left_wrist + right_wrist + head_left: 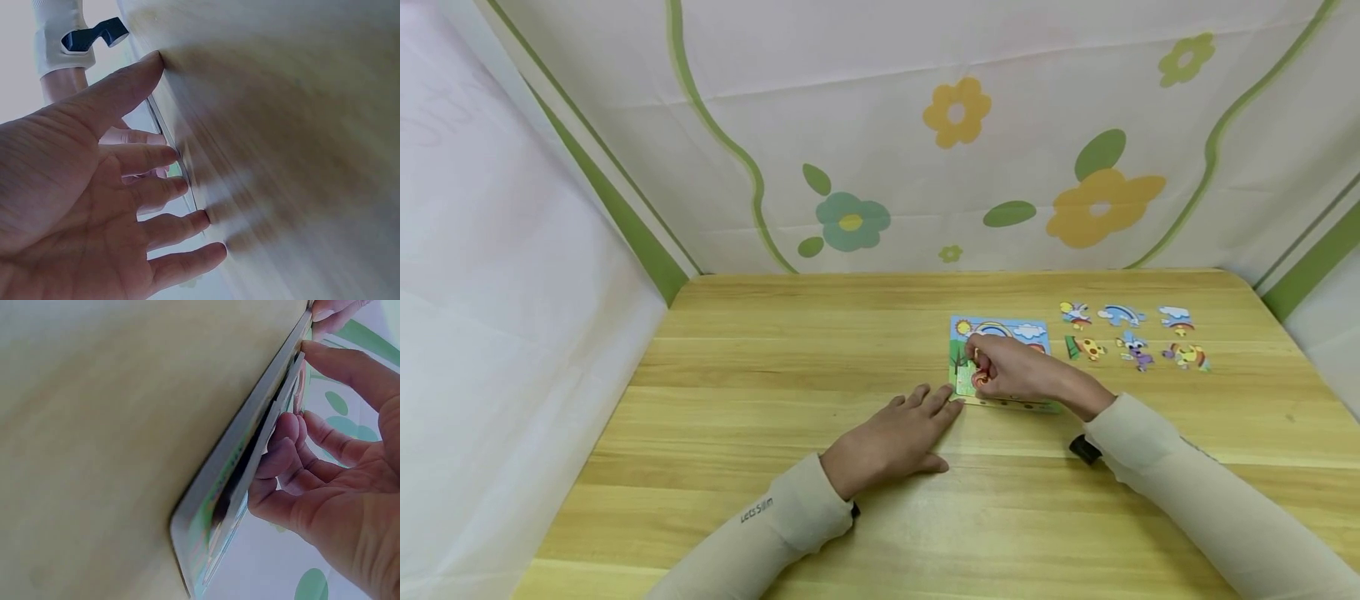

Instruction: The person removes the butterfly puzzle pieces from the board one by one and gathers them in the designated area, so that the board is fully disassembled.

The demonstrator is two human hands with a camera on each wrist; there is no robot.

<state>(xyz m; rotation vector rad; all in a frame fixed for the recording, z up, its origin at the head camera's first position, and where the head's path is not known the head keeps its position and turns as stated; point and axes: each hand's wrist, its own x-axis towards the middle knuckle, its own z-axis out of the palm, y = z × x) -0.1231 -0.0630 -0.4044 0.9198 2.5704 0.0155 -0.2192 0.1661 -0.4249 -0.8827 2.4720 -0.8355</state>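
Observation:
A colourful cardboard puzzle board [957,354] lies on the wooden table, with a sun, a rainbow and clouds along its top. Over its middle my right hand [1011,367] bends down, thumb and index finger pinching a green puzzle piece with a red swirl [966,381] at the lower left. In the right wrist view, the pieces beside the fingers [340,440] sit slightly raised from the frame, leaving a dark gap. My left hand [891,437] lies palm down with fingers spread, its fingertips at the board's lower left corner.
Several loose puzzle pieces lie in two rows right of the board, among them a rainbow piece [1122,315] and a purple figure piece [1135,352]. A flower-printed fabric wall [910,167] rises behind the table's far edge [865,275].

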